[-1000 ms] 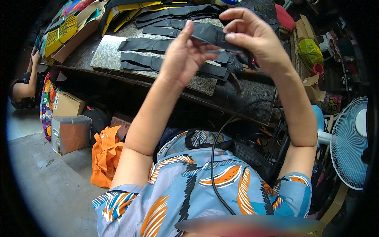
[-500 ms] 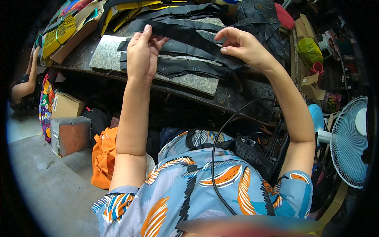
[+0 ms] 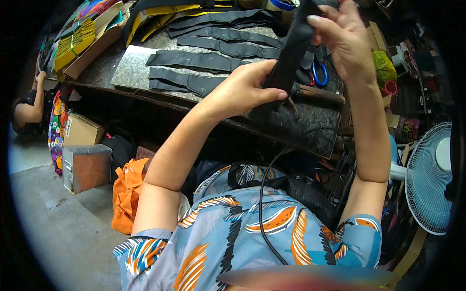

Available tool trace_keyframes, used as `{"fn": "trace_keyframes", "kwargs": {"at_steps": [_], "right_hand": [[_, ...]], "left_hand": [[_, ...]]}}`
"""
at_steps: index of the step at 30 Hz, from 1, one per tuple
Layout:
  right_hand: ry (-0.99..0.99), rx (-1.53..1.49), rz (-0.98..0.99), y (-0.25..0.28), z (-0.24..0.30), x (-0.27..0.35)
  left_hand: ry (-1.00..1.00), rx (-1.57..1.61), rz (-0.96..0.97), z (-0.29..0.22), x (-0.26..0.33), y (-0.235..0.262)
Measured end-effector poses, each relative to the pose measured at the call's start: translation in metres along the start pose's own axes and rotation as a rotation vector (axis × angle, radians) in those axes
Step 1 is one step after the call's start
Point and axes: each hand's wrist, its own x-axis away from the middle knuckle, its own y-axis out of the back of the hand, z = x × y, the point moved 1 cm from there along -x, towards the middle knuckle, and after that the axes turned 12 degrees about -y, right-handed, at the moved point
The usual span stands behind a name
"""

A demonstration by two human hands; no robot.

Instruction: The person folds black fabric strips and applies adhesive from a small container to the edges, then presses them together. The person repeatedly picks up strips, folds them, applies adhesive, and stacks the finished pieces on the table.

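A black strap is stretched steeply upward between my two hands, above the right part of the bench. My left hand grips its lower end, the thumb pressed over it. Near the top, my right hand is closed on the strap's upper part with fingers curled. Several more black straps with wider middle sections lie in rows on a speckled stone slab. Scissors with blue handles lie just right of the held strap, partly hidden by it.
Yellow-edged black pieces are stacked at the bench's back. A box of yellow bundles stands at the left, where another person's arm shows. A black cable hangs before me. A fan stands at the right.
Both hands have moved right, with my right hand raised higher. The strap has swung from lying nearly level to steeply upright. The scissors and more straps on the slab have come into sight.
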Motion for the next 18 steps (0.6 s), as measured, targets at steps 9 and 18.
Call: {"fn": "trace_keyframes", "kwargs": {"at_steps": [9,18], "right_hand": [[-0.105,0.364,-0.008,0.058,-0.075,-0.018],[0.181,1.247,-0.199,0.03,-0.117,-0.004]], "left_hand": [[0.064,-0.595,-0.215,0.009,0.006,0.105],[-0.152,-1.643,-0.241,0.042,-0.01,0.11]]}}
